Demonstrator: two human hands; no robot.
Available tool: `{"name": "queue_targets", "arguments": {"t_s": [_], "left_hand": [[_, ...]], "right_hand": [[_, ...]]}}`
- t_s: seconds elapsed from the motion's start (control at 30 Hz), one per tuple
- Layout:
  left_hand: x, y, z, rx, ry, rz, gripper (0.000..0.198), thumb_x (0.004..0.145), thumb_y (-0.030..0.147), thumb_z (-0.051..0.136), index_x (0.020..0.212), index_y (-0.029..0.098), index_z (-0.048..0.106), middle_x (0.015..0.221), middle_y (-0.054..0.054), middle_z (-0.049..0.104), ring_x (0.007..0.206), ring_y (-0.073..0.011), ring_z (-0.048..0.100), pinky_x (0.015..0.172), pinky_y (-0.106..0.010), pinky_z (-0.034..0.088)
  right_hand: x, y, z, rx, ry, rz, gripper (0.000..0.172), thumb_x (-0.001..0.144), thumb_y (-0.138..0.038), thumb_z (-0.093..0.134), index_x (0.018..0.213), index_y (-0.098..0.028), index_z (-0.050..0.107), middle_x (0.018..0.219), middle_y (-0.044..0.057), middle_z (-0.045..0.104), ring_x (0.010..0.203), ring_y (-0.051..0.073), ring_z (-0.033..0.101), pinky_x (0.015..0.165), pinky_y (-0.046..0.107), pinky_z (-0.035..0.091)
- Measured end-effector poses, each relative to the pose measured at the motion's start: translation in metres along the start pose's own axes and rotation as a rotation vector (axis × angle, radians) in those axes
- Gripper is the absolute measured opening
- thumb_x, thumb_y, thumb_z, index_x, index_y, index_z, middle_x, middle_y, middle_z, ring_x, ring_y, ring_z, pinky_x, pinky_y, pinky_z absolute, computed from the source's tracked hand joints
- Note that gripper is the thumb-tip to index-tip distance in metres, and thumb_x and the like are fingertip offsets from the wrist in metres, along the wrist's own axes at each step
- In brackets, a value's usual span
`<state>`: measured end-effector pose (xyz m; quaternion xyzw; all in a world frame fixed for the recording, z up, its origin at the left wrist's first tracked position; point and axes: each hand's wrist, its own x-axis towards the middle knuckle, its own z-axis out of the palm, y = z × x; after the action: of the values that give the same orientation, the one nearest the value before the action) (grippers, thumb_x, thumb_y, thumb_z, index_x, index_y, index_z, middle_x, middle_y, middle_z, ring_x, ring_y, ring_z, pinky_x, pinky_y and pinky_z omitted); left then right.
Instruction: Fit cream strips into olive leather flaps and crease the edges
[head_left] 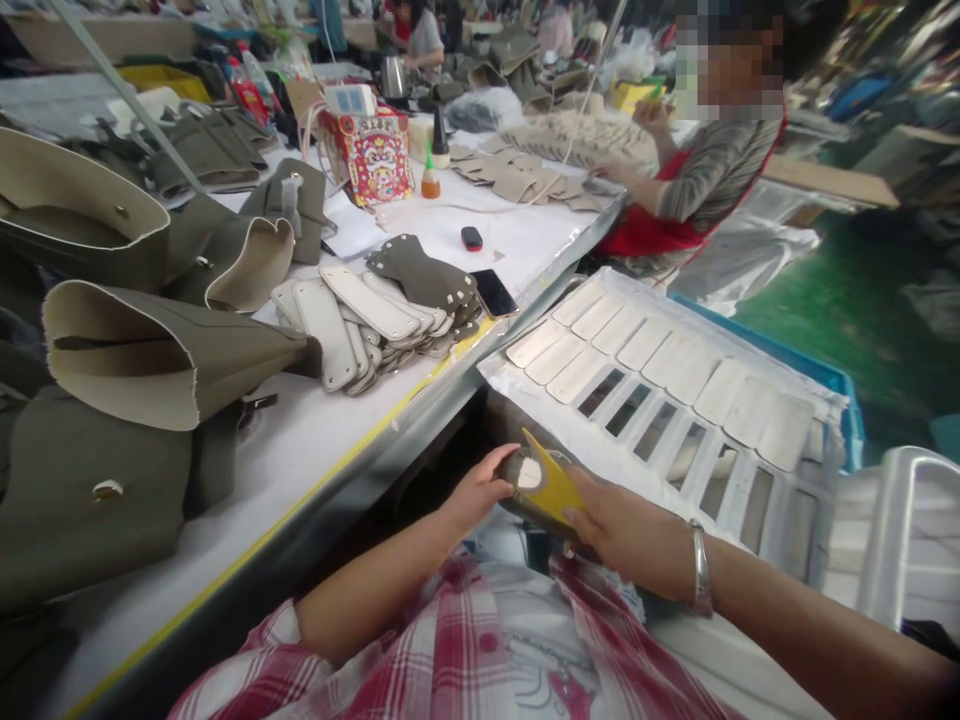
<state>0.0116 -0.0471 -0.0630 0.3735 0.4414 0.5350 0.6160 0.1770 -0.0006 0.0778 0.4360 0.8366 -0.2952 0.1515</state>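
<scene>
My left hand pinches the rounded end of a dark olive leather-like piece between thumb and fingers. A whitish patch shows on that end. My right hand, with a silver bangle at its wrist, is closed on a stiff yellow piece that lies against the olive piece. The yellow piece's pointed tip stands up and away from it. Both hands are in front of my body, off the table's edge. The right palm hides the far end of both pieces.
Beside my right arm stands a rack of pale rounded strips. Left on the table lie olive bag bodies, stacked white straps, dark straps and a phone. A co-worker sits at the far right side.
</scene>
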Motion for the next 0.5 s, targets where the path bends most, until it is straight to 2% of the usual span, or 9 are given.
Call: {"name": "queue_targets", "arguments": {"t_s": [0.1, 0.37, 0.5], "left_hand": [[0.0, 0.002, 0.0, 0.013, -0.005, -0.013, 0.06, 0.064, 0.014, 0.051, 0.124, 0.02, 0.048, 0.125, -0.005, 0.052, 0.112, -0.0251, 0.047, 0.096, -0.035, 0.037], [0.003, 0.004, -0.002, 0.006, -0.001, -0.034, 0.061, 0.063, 0.012, 0.052, 0.123, 0.019, 0.048, 0.122, -0.004, 0.053, 0.11, -0.0242, 0.049, 0.094, -0.033, 0.039], [0.003, 0.002, -0.002, 0.015, 0.002, -0.044, 0.06, 0.064, 0.013, 0.051, 0.123, 0.02, 0.047, 0.12, -0.003, 0.055, 0.11, -0.0239, 0.049, 0.095, -0.033, 0.038]], "right_hand": [[0.002, -0.003, -0.004, -0.08, -0.009, -0.011, 0.023, 0.085, -0.02, 0.039, 0.106, -0.013, 0.045, 0.073, 0.007, 0.061, 0.057, 0.015, 0.056, 0.05, 0.024, 0.034], [0.007, -0.01, -0.013, -0.059, -0.066, 0.037, 0.021, 0.085, -0.019, 0.039, 0.105, -0.015, 0.046, 0.068, 0.005, 0.061, 0.05, 0.014, 0.053, 0.047, 0.025, 0.033], [0.011, -0.013, -0.012, -0.107, -0.11, 0.057, 0.023, 0.084, -0.015, 0.039, 0.107, -0.014, 0.044, 0.074, 0.008, 0.064, 0.058, 0.017, 0.059, 0.049, 0.025, 0.032]]}}
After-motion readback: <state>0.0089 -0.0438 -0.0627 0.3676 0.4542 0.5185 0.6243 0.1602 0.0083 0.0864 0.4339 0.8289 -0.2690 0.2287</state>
